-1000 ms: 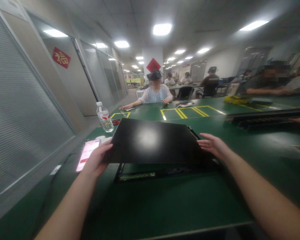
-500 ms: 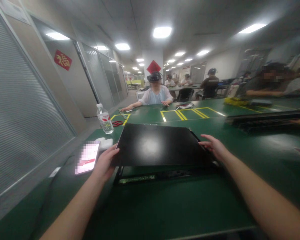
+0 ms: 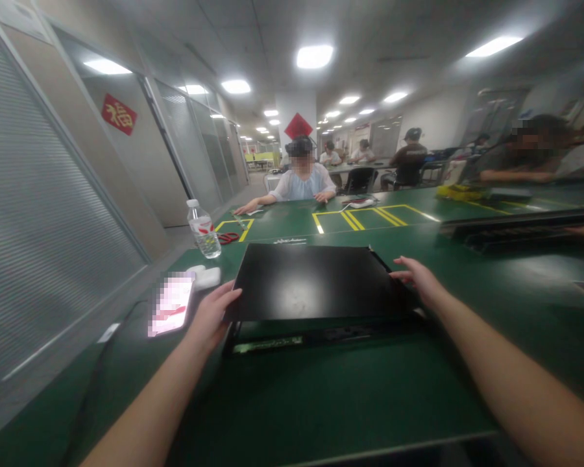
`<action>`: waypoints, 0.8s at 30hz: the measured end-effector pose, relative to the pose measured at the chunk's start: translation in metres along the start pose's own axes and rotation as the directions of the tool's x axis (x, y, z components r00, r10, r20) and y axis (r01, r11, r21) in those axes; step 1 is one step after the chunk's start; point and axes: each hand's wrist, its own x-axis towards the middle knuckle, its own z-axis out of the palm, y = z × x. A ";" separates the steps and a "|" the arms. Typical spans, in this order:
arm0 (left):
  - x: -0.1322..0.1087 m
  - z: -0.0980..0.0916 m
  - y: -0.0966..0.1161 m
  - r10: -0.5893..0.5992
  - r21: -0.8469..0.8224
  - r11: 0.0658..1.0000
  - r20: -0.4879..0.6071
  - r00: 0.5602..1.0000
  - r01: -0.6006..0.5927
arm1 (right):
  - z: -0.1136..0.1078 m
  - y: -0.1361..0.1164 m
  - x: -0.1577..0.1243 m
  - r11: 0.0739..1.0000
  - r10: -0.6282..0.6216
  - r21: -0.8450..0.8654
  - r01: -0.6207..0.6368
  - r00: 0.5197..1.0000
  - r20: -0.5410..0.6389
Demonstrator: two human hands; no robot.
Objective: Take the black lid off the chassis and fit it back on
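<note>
A flat black panel (image 3: 316, 282) is held just above a low black chassis (image 3: 282, 338) on the green table (image 3: 321, 395). My left hand (image 3: 213, 316) grips the panel's near left edge, fingers curled under it. My right hand (image 3: 419, 280) holds the panel's right edge, with the fingers bent over the side. The panel's near edge is raised, so the chassis' front edge shows below it.
A lit phone (image 3: 170, 303) and a small white case (image 3: 205, 277) lie left of the panel. A water bottle (image 3: 203, 228) and red scissors (image 3: 228, 239) stand further back. Another black unit (image 3: 520, 228) lies at right. Several people sit at tables beyond.
The panel has tilted down and moved away from me, lying flatter over the chassis. Both hands have moved with it, keeping their hold on its edges.
</note>
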 end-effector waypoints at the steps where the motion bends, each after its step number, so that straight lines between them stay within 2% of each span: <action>1: 0.001 0.001 -0.002 -0.008 0.012 1.000 0.008 1.000 0.008 | 0.000 0.000 0.000 1.000 0.000 -0.005 0.000 1.000 -0.006; 8: 0.000 0.002 -0.005 -0.051 0.037 0.998 0.029 0.998 0.050 | 0.000 -0.001 -0.002 0.999 -0.021 -0.043 0.020 1.000 -0.014; 13: 0.001 0.003 -0.006 -0.097 0.060 0.993 -0.003 0.995 0.097 | -0.001 0.002 -0.001 0.996 -0.068 -0.050 0.067 0.998 -0.007; 19: 0.004 0.004 -0.009 -0.120 0.084 0.989 0.014 0.993 0.118 | 0.000 0.013 0.007 0.968 -0.141 -0.206 0.140 0.990 0.007; 24: 0.007 0.002 -0.013 -0.126 0.091 0.988 0.040 0.991 0.122 | 0.002 0.005 -0.002 0.932 -0.168 -0.326 0.157 0.986 -0.005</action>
